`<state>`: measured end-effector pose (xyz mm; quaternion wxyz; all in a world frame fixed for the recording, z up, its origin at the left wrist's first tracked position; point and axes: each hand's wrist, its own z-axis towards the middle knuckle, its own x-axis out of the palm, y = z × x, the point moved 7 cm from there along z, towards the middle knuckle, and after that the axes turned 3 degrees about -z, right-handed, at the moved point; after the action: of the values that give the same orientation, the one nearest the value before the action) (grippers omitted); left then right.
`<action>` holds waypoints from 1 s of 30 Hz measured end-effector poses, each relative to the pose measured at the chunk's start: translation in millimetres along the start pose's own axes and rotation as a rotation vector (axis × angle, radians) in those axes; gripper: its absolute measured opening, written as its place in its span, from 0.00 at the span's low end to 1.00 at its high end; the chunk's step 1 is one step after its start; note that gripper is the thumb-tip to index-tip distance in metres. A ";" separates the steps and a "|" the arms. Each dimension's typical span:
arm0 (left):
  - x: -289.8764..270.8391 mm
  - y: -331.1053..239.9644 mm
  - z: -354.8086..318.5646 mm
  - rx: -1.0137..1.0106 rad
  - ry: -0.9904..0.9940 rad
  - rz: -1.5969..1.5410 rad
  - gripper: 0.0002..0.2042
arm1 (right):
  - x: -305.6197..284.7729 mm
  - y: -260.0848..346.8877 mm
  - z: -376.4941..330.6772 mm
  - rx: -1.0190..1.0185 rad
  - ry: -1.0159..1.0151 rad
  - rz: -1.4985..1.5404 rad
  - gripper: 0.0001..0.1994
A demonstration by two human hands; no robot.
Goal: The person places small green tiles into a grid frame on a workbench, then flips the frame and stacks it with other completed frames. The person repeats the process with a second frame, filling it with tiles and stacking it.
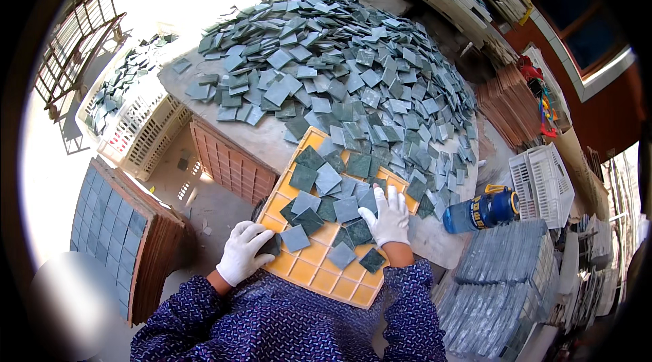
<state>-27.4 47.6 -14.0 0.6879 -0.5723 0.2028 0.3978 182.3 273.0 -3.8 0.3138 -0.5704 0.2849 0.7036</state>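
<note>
A yellow-orange gridded tray [314, 243] lies tilted in front of me, with loose grey-green square stone tiles [327, 177] scattered over its upper and middle part. Several of its lower cells are bare. My left hand [243, 251], in a white glove, is at the tray's left edge, its fingers closed round a dark stone tile [272, 245]. My right hand [388, 218], also gloved in white, rests on tiles at the tray's right side with its fingers stretched apart. A dark tile [372, 261] sits just below the right wrist.
Beyond the tray rises a large heap of tiles [353, 77]. On the left are a white crate [146, 134] with tiles, a reddish gridded tray [231, 161] and a stack of tile-covered boards [109, 219]. A blue bottle [479, 211], wrapped tile stacks [499, 274] and a white basket [542, 182] stand right.
</note>
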 end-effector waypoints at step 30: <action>-8.2 -3.0 0.3 0.049 0.071 0.028 0.28 | -3.8 -39.9 -33.3 0.504 0.159 0.934 0.16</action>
<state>-30.0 45.2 -6.0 0.6885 -0.5660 0.2450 0.3816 234.2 272.8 -8.0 0.0718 -0.3413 0.6915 0.6325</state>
